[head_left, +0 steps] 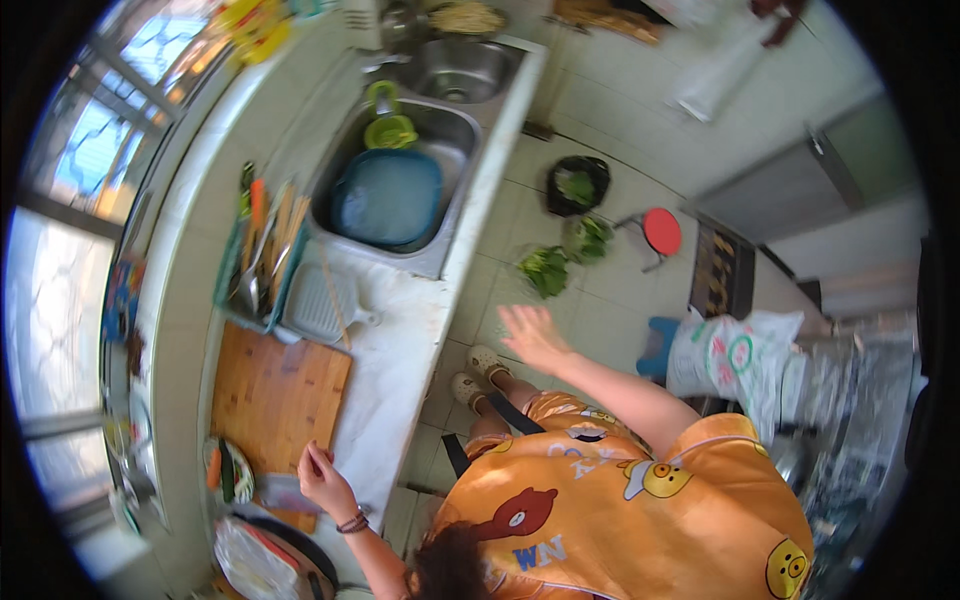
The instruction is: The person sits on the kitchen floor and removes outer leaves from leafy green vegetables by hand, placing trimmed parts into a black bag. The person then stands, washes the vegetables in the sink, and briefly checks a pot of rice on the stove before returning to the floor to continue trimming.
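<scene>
My left hand (326, 480), with a dark beaded bracelet at the wrist, is over the lower right edge of a wooden cutting board (281, 397). Its fingers are curled in and no object shows in them. Out over the floor, my right hand (532, 337) has its fingers spread and holds nothing. Below the cutting board, a plate (243, 472) holds a carrot (214, 470) and a dark green vegetable, perhaps a cucumber. A clear bag or tray (285, 493) lies beside the plate. Leafy greens (547, 271) lie on the floor beyond my right hand.
A steel sink (469, 161) holds a blue basin (390, 196) and a green strainer (390, 133). A utensil basket (225, 277) and a grey ridged tray (319, 300) stand beside it. On the floor are a black container of greens (551, 187), a red-topped stool (662, 232) and a blue stool (660, 345).
</scene>
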Demonstrator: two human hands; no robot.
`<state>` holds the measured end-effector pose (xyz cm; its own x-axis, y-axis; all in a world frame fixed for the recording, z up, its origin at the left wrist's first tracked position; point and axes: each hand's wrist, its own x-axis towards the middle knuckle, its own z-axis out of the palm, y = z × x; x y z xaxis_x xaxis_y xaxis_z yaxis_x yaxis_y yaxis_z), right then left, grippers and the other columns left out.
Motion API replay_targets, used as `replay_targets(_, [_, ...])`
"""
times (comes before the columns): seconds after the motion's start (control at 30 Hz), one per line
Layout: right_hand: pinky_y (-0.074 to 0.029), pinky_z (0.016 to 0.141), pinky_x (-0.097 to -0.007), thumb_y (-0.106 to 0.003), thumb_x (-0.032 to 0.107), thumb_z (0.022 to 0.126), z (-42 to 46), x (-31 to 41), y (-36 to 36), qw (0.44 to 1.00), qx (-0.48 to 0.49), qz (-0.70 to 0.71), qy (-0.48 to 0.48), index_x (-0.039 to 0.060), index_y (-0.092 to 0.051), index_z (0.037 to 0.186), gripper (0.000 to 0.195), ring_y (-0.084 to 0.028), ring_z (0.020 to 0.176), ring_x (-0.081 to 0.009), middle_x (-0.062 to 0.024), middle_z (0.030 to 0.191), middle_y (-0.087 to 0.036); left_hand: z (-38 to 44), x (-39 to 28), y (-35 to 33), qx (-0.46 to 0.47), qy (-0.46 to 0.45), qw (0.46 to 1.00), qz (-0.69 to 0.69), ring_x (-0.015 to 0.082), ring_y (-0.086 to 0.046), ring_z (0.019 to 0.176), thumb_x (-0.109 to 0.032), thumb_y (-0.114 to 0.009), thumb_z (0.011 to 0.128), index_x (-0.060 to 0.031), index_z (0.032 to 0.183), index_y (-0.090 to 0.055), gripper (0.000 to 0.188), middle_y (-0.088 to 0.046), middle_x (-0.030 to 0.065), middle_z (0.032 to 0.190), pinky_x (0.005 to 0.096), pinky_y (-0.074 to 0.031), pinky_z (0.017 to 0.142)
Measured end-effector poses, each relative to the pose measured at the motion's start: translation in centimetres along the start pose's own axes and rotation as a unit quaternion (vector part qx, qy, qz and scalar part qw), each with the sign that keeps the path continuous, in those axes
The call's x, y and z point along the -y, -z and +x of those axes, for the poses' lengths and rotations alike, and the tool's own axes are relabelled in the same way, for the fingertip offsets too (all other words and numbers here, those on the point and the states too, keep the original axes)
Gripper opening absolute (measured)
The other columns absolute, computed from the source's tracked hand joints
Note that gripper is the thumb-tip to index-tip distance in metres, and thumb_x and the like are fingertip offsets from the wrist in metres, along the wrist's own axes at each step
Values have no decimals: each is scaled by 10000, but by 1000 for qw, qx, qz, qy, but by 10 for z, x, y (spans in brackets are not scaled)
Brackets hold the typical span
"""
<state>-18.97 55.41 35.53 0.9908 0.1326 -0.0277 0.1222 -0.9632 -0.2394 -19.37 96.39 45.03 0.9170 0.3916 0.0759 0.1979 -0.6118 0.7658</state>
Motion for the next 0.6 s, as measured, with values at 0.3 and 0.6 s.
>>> replay_targets(0.3, [-506,714,-484,-532,205,862,-334,-110,-35,822,48,38,-567,-30,-601,912,250,-619,797,-415,-233,917,-626,55,-161,-137,89,-274,957,25,136,-380,441,-221,-665,873,0,622,-570,347,-486,43,495,299,-322,438])
replay_targets(0.6, [-492,696,-463,-568,270,831,-470,-118,-86,762,13,275,-587,-24,-661,799,310,-618,760,-421,-253,775,-636,-70,-264,-296,220,-310,925,-21,203,-441,525,-177,-611,896,-15,702,-552,259,-500,71,580,341,-367,524])
